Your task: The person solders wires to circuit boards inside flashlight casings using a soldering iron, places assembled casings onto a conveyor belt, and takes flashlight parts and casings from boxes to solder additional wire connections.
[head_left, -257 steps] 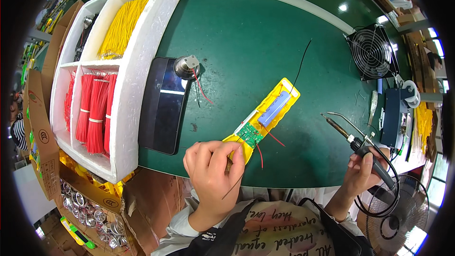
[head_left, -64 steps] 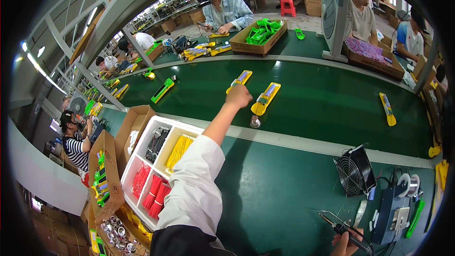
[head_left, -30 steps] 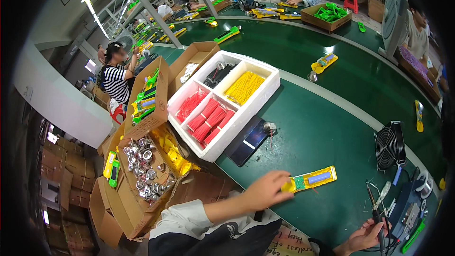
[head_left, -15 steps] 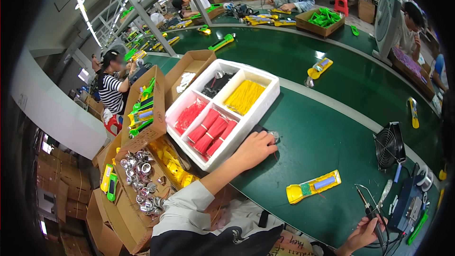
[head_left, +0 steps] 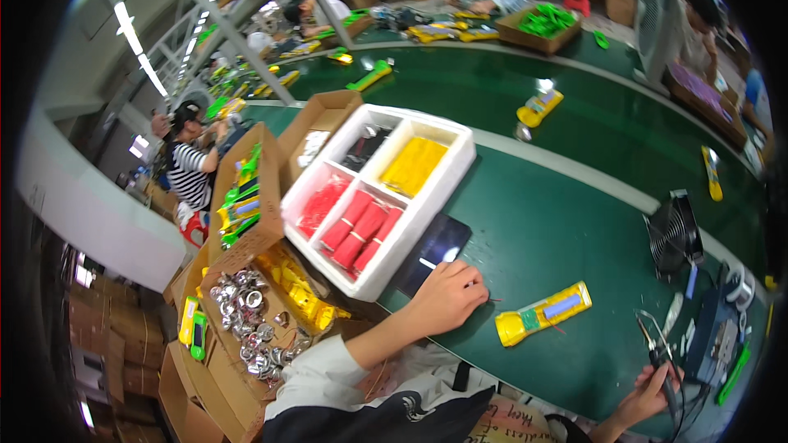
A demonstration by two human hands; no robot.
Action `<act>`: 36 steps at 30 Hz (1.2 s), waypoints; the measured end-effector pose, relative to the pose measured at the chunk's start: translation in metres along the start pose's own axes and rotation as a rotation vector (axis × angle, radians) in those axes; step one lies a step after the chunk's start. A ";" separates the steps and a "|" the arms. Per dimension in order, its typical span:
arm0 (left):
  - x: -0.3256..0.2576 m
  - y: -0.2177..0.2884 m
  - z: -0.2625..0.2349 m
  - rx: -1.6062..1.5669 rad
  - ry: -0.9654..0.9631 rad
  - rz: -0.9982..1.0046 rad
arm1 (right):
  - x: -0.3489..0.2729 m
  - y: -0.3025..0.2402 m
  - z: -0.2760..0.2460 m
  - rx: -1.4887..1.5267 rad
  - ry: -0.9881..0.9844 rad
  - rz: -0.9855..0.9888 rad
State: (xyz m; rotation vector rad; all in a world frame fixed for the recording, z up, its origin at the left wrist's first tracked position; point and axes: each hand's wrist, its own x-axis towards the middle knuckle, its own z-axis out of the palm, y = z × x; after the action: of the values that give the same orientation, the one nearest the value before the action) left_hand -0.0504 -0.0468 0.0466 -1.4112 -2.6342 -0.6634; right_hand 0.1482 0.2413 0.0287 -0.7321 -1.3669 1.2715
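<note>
My left hand [head_left: 451, 297] is closed just above the green bench, left of a yellow flashlight shell [head_left: 519, 328]. A thin red wire [head_left: 496, 301] pokes out from its fingertips; anything else inside the fingers is hidden. The open shell holds a blue cylindrical battery [head_left: 562, 306] and a small green circuit board [head_left: 533, 319], with a red wire beside it. At the lower right, my right hand [head_left: 647, 398] grips a soldering iron [head_left: 660, 356] by its dark handle, tip upward. Behind my left hand lies a flat, dark, glossy rectangular object [head_left: 439, 248].
A white foam tray [head_left: 416, 253] holds red, yellow and black wires. Cartons [head_left: 187, 361] at left contain silver reflectors [head_left: 250, 312] and yellow shells [head_left: 300, 291]. A black fan [head_left: 675, 234] and a blue soldering station [head_left: 712, 336] stand right. Beyond runs a green conveyor [head_left: 460, 74]; people sit around it.
My left hand has moved nearer to me and toward the yellow shell, uncovering the dark flat object. My right hand still holds the soldering iron, slightly shifted. The whole view has tilted a little.
</note>
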 end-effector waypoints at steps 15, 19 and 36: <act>-0.021 0.045 0.060 -0.459 0.345 -0.479 | -0.004 0.020 0.004 -0.018 -0.110 0.093; -0.024 0.047 0.063 -0.516 0.376 -0.501 | -0.003 0.017 0.000 -0.021 -0.073 0.092; -0.033 0.045 0.064 -0.668 0.482 -0.451 | -0.005 0.027 0.003 -0.094 -0.093 -0.001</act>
State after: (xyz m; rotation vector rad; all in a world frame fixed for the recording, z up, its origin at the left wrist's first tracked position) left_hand 0.0133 -0.0248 -0.0049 -0.5710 -2.4135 -1.7940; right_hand 0.1406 0.2419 0.0017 -0.7447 -1.5104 1.2608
